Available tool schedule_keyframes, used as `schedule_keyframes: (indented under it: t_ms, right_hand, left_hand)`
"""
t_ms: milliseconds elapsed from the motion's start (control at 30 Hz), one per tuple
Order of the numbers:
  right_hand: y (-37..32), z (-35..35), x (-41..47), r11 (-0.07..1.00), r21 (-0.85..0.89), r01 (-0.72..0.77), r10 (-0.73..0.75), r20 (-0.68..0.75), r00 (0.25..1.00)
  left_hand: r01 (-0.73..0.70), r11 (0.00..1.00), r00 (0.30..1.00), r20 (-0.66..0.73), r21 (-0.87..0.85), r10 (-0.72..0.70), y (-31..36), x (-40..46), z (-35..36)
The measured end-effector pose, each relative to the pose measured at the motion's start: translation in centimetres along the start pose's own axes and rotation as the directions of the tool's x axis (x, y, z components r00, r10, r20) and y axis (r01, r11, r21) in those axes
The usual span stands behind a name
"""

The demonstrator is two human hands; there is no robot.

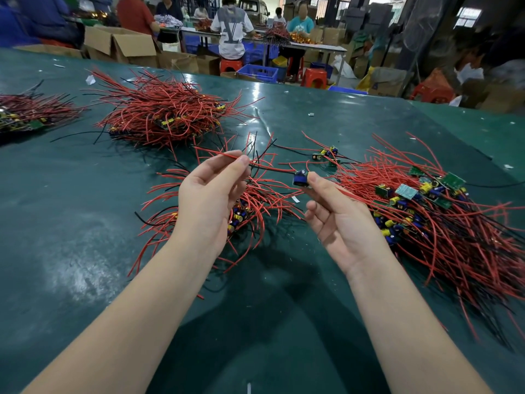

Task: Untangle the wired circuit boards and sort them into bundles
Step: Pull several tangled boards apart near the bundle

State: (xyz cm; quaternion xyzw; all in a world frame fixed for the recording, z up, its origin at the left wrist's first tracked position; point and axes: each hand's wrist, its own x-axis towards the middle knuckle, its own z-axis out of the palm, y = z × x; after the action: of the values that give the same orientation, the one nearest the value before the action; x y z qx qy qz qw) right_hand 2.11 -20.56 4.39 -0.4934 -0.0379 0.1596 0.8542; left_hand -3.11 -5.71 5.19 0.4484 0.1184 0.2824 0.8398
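Red wire [227, 155] is pinched at the fingertips of the left hand [210, 194], raised above the green worktop [85, 223]. Right hand [335, 217] pinches a small circuit board [300, 178] (blue parts on it) with its remaining fingers loosely curled. Below the left hand lies a small bundle [250, 203]; right of the board sprawls a large tangled pile [443, 223]; beyond it sits another heap [167, 112].

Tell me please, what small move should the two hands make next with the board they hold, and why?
Probably lay it on the small bundle under the left hand. The right hand pinches one circuit board and the left pinches its red wire, so the piece is stretched between them, off the table and apparently clear of the big tangled pile on the right.
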Motion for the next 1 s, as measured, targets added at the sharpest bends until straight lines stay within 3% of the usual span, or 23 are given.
schedule_keyframes:
  t_ms: [233,633,1000]
  right_hand:
    - [-0.1,-0.2,0.2,1.000,0.003,0.013,-0.013,-0.002,1.000]
    - [-0.3,-0.1,0.0,0.997,-0.051,0.064,-0.065,-0.012,0.998]
    - [-0.5,-0.2,0.1,0.995,-0.049,0.082,-0.083,-0.020,0.996]
  left_hand:
    - [0.003,0.992,1.000,0.001,-0.129,-0.002,0.3,0.5,-0.3]
    - [-0.020,0.998,0.998,-0.056,-0.059,0.017,0.5,0.9,-0.6]
    - [0.030,0.978,0.996,-0.079,-0.206,-0.047,0.4,1.5,-0.9]
